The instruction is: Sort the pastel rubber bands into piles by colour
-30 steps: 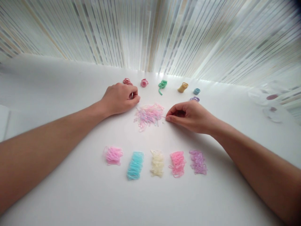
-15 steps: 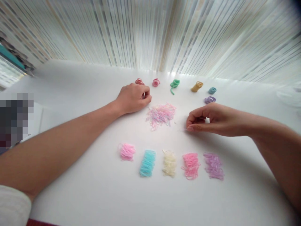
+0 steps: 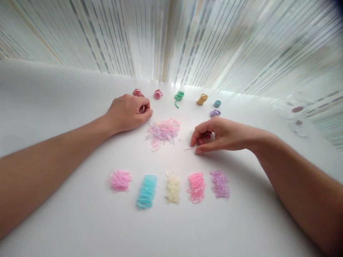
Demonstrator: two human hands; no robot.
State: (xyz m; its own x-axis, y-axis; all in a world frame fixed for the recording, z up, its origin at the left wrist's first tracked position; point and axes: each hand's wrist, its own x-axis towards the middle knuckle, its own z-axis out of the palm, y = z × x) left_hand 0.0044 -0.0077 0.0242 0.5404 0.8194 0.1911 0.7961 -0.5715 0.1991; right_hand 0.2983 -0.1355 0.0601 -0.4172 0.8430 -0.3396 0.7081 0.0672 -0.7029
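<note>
One band [image 3: 189, 149] is lying off the pile [image 3: 164, 132], seemingly released: right hand [image 3: 221, 134] now parting fingers slightly; left hand [image 3: 128, 112] curling, hold unclear.

Red coil [image 3: 137, 92] partly hidden behind left hand [image 3: 128, 112]

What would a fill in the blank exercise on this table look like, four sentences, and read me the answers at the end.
1. The loose strand lies between the mixed pile and the person's ____ hand.
2. The cream bundle lies between the bright pink bundle and the ____ bundle.
3. The purple bundle is at the ____ end of its row.
4. That row counts ____ bundles.

Missing words: right; blue; right; five.
</note>
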